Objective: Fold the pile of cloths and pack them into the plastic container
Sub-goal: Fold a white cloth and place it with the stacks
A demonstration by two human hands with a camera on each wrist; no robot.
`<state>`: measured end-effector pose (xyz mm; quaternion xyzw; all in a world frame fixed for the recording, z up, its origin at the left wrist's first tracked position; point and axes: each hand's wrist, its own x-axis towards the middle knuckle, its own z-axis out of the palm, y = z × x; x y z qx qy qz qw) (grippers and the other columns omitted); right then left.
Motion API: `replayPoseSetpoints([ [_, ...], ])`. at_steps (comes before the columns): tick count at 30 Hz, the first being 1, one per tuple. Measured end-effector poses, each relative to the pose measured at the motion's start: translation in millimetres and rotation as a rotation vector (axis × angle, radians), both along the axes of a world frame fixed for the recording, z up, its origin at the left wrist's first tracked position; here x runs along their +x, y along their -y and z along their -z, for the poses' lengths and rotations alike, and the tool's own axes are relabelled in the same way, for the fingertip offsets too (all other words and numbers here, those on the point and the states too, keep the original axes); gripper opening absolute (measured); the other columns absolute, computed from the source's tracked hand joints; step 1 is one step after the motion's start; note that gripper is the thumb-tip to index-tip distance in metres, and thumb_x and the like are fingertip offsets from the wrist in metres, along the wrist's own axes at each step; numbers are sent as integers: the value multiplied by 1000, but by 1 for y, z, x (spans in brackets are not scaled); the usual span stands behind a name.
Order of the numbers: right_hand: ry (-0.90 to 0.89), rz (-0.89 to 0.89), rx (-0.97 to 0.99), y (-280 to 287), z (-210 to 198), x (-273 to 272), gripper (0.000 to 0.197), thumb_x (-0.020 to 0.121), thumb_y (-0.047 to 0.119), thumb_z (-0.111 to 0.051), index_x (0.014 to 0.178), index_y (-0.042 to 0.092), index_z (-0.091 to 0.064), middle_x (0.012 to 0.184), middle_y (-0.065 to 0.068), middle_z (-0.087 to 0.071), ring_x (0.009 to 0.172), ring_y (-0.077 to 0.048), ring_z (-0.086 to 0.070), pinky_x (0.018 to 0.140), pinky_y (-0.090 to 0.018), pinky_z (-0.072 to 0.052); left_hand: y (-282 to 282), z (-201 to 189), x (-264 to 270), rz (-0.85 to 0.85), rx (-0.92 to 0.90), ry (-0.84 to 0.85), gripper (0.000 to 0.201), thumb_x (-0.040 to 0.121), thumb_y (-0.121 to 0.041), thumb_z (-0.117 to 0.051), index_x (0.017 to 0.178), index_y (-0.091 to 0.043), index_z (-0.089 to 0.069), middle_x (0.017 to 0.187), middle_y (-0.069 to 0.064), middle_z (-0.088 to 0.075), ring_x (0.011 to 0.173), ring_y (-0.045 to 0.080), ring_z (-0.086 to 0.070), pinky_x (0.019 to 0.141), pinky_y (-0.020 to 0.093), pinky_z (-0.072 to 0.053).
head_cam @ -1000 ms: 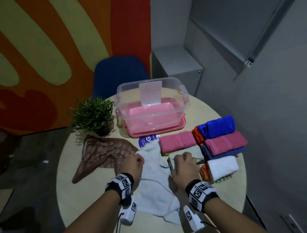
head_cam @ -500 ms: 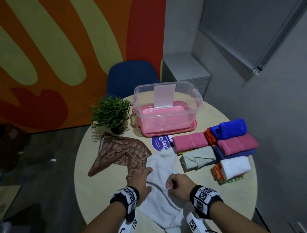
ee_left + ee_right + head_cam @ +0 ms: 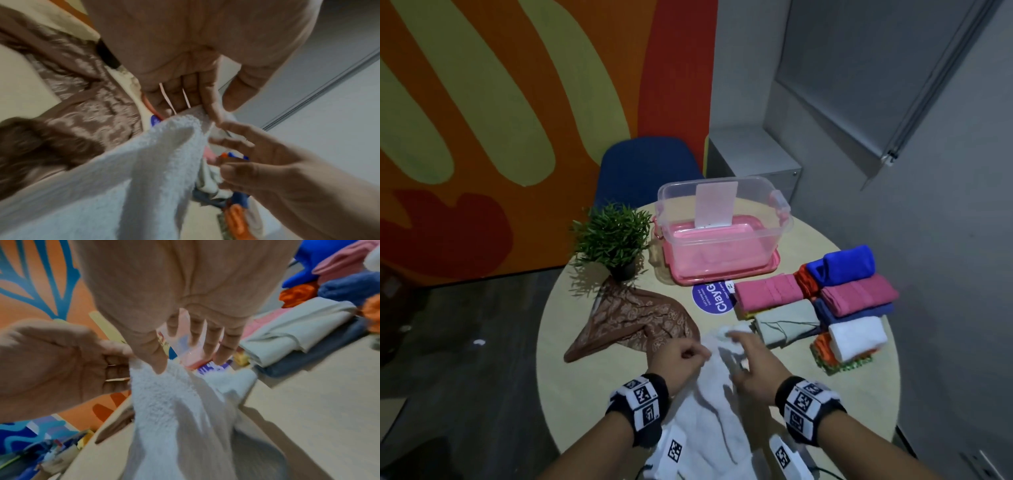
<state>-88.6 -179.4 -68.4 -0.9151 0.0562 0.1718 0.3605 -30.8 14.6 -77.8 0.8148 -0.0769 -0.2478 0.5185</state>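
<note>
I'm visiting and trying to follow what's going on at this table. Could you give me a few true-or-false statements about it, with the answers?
1. The left hand pinches the white towel. True.
2. The clear plastic container already holds folded cloths. False: no cloths show inside it; it stands on a pink lid.
3. The right hand has its fingers spread by the towel. True.
4. The brown patterned cloth lies folded in the stack. False: it lies spread by the potted plant.
5. The bright blue towel lies beneath the others. False: it lies on top.
</note>
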Motion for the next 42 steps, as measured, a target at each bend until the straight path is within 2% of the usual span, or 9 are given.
replayPoseSetpoints([
  [3,179,-160,83,1,-31,21,85,78,22,-76,148,40,-32,159,10,-16,140,-11,-27,114,-33,-32,6,-40,3,78,-159,95,14,82,-22,-74,73,-26,-65,74,-8,-66,71,11,-58,73,28,-47],
  [5,243,-270,139,-2,-53,35,70,76,30,-74,140,32,-47,155,5,-32,137,-9,-35,111,-30,-33,8,-64,8,182,-213,182,15,79,-21,-72,80,-29,-59,75,-15,-59,71,11,-52,71,29,-42],
  [8,239,-269,155,3,-88,55,38,80,26,-79,113,14,-63,114,1,-67,104,-12,-62,96,-35,-49,8,-99,15,254,-225,246,22,80,-20,-70,90,-30,-54,90,-11,-57,82,9,-52,79,29,-43],
  [12,289,-286,192,18,-138,66,25,85,12,-70,74,19,-48,71,5,-54,65,-9,-50,65,-30,-45,-1,-137,22,267,15,350,42,78,-27,-79,104,-25,-46,98,-4,-59,86,11,-57,77,27,-46],
  [20,688,-266,-25,35,-213,90,20,94,14,-61,112,21,-67,87,8,-67,80,-9,-59,71,-16,-38,-39,-213,43,53,531,632,16,92,-15,-61,87,-29,-66,91,-1,-65,87,24,-59,70,34,-47],
  [27,1102,-121,-52,50,-243,101,6,91,10,-65,87,6,-68,84,4,-50,76,-14,-46,69,-19,-26,-72,-287,41,-164,705,869,37,88,-3,-50,107,-25,-73,91,0,-51,89,27,-49,72,36,-37],
  [31,910,-204,10,67,-205,83,4,92,15,-65,92,17,-68,77,10,-62,71,-9,-55,65,-26,-40,-97,-251,20,-159,728,790,42,84,2,-50,107,-24,-74,105,6,-62,96,32,-57,80,47,-49],
  [38,420,-446,-49,58,-64,25,21,93,14,-58,108,22,-71,104,6,-73,91,-8,-63,79,-24,-44,-116,-100,-41,-45,796,451,30,66,-15,-48,79,-21,-75,88,11,-68,83,34,-66,70,37,-54],
  [42,141,-573,-178,41,-3,-4,36,94,10,-49,124,19,-67,125,0,-68,118,-16,-61,103,-23,-41,-110,-18,-76,5,915,232,45,81,-10,-55,118,-31,-70,127,0,-61,116,23,-59,98,32,-47],
])
